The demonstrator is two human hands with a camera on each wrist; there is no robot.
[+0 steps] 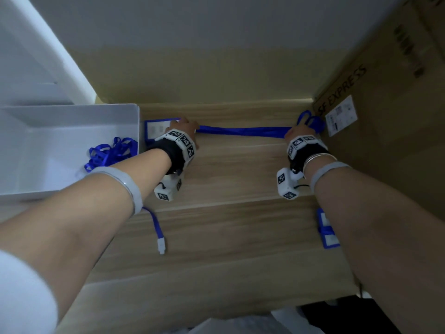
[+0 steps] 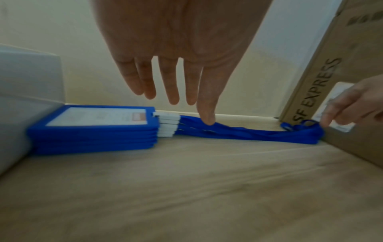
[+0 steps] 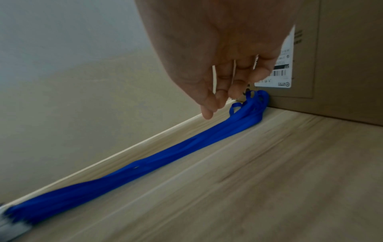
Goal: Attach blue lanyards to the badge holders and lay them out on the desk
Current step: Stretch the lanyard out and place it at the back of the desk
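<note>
A stack of blue badge holders (image 2: 93, 131) lies against the white tray, its white clips (image 2: 167, 124) joined to a bundle of blue lanyards (image 2: 248, 134) stretched rightward along the back wall. My left hand (image 2: 182, 98) hovers over the clips with straight fingers, and its thumb tip touches the lanyards. My right hand (image 3: 219, 98) hangs with relaxed fingers just above the looped lanyard ends (image 3: 253, 104) by the cardboard box. In the head view the left hand (image 1: 186, 127) and right hand (image 1: 297, 132) sit at opposite ends of the lanyards (image 1: 243, 131).
The white tray (image 1: 72, 116) at left holds a tangle of blue lanyards (image 1: 110, 150). A loose lanyard with a white clip (image 1: 159, 235) lies under my left forearm. More badge holders (image 1: 327, 232) lie near my right forearm. A tall cardboard box (image 1: 385, 116) walls off the right.
</note>
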